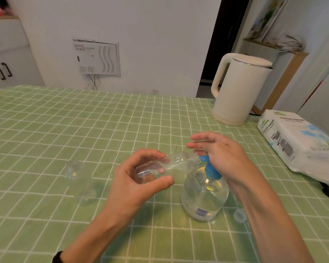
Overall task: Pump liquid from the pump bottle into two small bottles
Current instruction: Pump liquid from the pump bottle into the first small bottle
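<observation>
Centre of frame: your left hand (pixel 141 179) holds one small clear bottle (pixel 171 164) nearly on its side, fingers and thumb clamped round its body, its open neck just beside the blue spout (pixel 204 158) of the pump bottle (pixel 205 198). The pump bottle stands upright on the green checked worktop (pixel 46 130), lower centre-right, holding clear liquid.

Your right hand (pixel 218 154) rests on the blue pump head with the fingers spread and straight, gripping nothing; the palm does the pressing.

The second small bottle (pixel 80 181) lies on the worktop at centre left, untouched. A small clear cap (pixel 240 215) sits at lower right of the pump bottle.

Judgement: first fill in progress or about to start; I cannot tell how much liquid the held bottle contains.

To do it well:
- Bring the neck right under the spout tip, spout inside the opening if it fits.
- Tip the bottle's base lower than its neck so liquid runs in, not back out.
- Press straight down, slowly, so the pump bottle does not rock.
- Let the head rise fully between strokes.

Risk: with the neck only beside the spout, a fast stroke may squirt past onto the cloth.
</observation>
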Motion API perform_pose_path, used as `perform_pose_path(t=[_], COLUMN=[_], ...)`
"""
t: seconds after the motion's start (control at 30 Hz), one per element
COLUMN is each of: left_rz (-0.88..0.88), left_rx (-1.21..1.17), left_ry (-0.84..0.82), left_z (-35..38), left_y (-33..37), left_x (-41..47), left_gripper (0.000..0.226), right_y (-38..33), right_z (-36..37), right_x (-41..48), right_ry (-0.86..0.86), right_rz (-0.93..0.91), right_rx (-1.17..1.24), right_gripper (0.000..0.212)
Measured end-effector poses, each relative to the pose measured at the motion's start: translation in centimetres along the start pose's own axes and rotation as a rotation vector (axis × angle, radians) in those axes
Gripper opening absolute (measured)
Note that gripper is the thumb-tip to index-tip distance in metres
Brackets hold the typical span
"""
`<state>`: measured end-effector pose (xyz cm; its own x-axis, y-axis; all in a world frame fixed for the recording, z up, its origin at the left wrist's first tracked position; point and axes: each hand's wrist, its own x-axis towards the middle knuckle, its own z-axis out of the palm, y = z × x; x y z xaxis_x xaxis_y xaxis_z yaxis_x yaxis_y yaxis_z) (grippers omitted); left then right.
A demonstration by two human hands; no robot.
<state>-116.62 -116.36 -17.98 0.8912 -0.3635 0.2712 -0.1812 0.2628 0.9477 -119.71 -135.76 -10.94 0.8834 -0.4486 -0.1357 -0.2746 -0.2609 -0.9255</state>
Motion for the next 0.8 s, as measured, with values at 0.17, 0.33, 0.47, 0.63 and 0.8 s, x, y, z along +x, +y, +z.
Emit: perform_pose_path(t=[0.17, 0.33, 0.47, 0.63, 0.8], left_rz=[-0.003, -0.004, -0.004, -0.002, -0.005], left_rx=[0.025, 0.042, 0.032, 0.014, 0.028], left_ry=[-0.001, 0.001, 0.0, -0.006, 0.003], left_z=[0.02, 0.04, 0.0, -0.03, 0.02], left_y=[-0.03, -0.06, 0.05, 0.0, -0.04], left_x=[-0.18, -0.19, -0.13, -0.04, -0.25], left_gripper=[0.041, 0.041, 0.042, 0.042, 0.042], right_y=[0.13, -0.12, -0.03, 0.2, 0.27], right_z=[-0.17, -0.49, -0.39, 0.04, -0.19], right_x=[0.0, -0.13, -0.09, 0.15, 0.1], right_ry=[0.031, 0.037, 0.036, 0.016, 0.024], right_rz=[-0.006, -0.027, -0.018, -0.006, -0.003], right_rx=[-0.048, -0.047, -0.047, -0.046, -0.048], right_gripper=[0.038, 0.036, 0.039, 0.045, 0.043])
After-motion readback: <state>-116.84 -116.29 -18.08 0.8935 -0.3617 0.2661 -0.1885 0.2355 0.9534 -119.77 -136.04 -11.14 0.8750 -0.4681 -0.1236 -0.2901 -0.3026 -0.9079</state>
